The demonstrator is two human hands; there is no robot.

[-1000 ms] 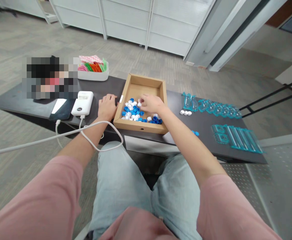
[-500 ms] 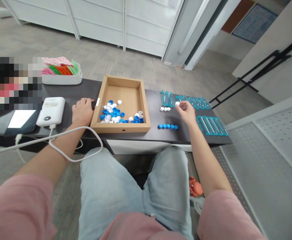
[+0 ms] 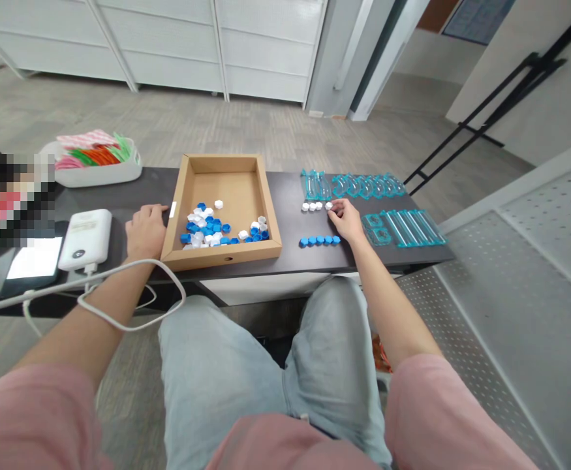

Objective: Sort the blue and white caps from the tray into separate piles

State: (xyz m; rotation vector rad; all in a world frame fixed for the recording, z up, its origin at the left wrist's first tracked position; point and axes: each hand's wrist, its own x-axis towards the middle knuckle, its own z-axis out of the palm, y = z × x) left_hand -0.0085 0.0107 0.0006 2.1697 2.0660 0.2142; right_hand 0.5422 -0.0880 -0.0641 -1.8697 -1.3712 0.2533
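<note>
– Where is the white hexagonal piece [image 3: 329, 205]?

– Right of the frame's centre, at the fingertips of the right hand [image 3: 346, 223], which seems to pinch it between thumb and finger

– And how does it sit against the others?

– Just off the right end of the row of white pieces [image 3: 312, 206], whose long axis runs left to right; the narrow gap between them matters most, I'd judge

– What of the left hand [image 3: 145, 232]?

– Well apart, left of centre, fingers loosely laid beside the left wall of the cardboard tray [image 3: 200, 260]; I see nothing in its grasp, and cannot tell whether it touches the wall

– Room to move?

– Clear teal plastic pieces [image 3: 317, 186] crowd just above, and barred teal pieces [image 3: 407, 228] lie to the right. Bare desk [image 3: 290, 222] shows leftward to the tray and down to the row of blue pieces [image 3: 320, 241], nearer the front edge
</note>
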